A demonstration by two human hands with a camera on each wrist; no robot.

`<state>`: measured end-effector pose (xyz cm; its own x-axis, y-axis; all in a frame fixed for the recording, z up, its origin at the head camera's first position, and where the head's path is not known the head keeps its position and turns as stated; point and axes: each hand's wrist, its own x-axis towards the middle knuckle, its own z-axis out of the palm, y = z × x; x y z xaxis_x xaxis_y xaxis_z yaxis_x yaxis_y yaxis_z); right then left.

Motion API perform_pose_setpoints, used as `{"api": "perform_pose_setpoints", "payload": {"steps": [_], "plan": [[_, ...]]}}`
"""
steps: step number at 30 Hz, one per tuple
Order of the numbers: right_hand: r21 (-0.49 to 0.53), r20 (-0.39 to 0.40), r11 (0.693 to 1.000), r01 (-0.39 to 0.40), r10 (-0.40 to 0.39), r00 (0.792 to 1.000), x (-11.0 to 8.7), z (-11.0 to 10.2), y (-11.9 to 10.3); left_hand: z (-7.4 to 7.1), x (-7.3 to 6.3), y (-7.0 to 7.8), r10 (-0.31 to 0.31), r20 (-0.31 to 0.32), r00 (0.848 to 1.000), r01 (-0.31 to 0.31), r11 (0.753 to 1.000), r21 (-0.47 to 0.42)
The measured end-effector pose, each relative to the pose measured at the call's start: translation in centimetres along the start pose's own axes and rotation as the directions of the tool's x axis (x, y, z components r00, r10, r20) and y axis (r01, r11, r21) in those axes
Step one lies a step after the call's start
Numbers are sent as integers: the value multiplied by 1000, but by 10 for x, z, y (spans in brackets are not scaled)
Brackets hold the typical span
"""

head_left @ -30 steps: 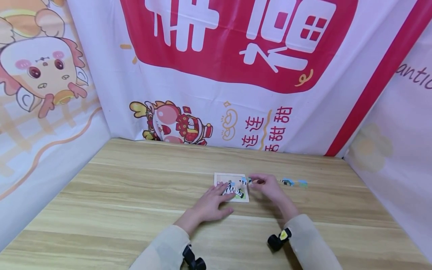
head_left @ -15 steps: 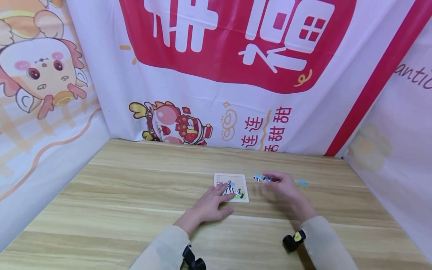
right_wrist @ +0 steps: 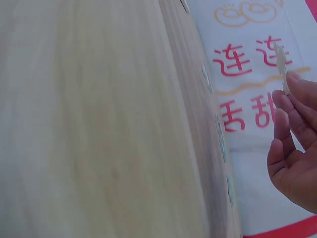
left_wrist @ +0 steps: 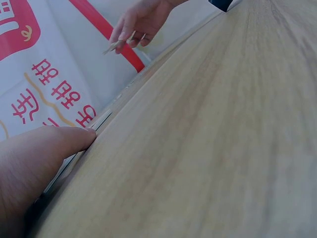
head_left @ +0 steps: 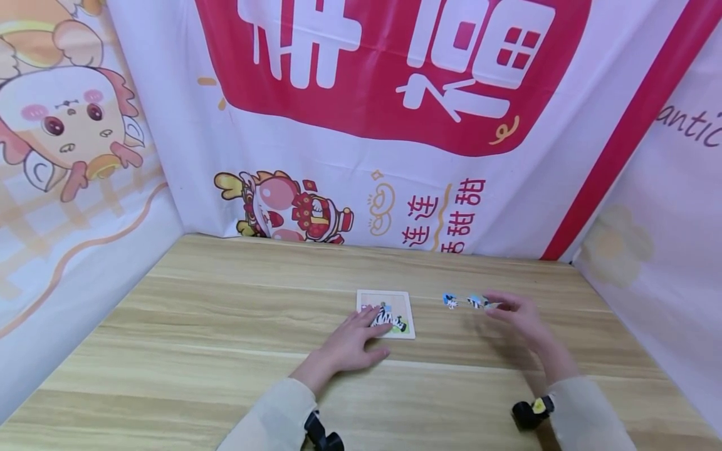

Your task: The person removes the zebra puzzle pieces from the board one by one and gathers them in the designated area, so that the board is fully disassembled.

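Note:
A square jigsaw board (head_left: 407, 332) with a pale rim lies on the table, showing part of a zebra picture (head_left: 389, 318). My left hand (head_left: 354, 341) rests flat on its left side, fingers spread over the picture. To the right, my right hand (head_left: 521, 316) pinches a puzzle piece (head_left: 475, 302) with zebra stripes between thumb and fingertips. That piece (right_wrist: 281, 59) shows edge-on and raised off the table in the right wrist view. Another blue and white puzzle piece (head_left: 450, 300) lies between the board and my right hand.
The wood-grain table (head_left: 225, 351) meets a printed cloth backdrop (head_left: 361, 150) at its far edge. Cloth walls stand at left and right. Several thin pieces lie along the table in the right wrist view, including a greenish piece (right_wrist: 221, 139).
My right hand has carried the striped piece away from the board, to the right, past the blue and white piece. My left hand has stayed on the board.

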<state>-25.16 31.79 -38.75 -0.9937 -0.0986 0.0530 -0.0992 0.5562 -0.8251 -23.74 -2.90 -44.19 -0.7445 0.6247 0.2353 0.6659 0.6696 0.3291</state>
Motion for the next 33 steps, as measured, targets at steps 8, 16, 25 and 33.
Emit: {"api": "perform_pose_setpoints", "payload": {"steps": [8,16,25,33], "plan": [[-14,-2,1000,-21,21,1000,-15,-27,23,-1,-1,0,-5,-1,1000,5,1000,-1],[6,30,990,-144,144,989,-22,-42,38,1,-1,-2,-5,1,1000,5,1000,6],[-125,-8,990,-70,70,998,-23,-45,54,1,-1,-2,-2,-1,1000,2,1000,3],[-152,6,984,-92,94,996,-24,-46,66,0,0,-1,-7,1,1000,7,1000,-8]]}}
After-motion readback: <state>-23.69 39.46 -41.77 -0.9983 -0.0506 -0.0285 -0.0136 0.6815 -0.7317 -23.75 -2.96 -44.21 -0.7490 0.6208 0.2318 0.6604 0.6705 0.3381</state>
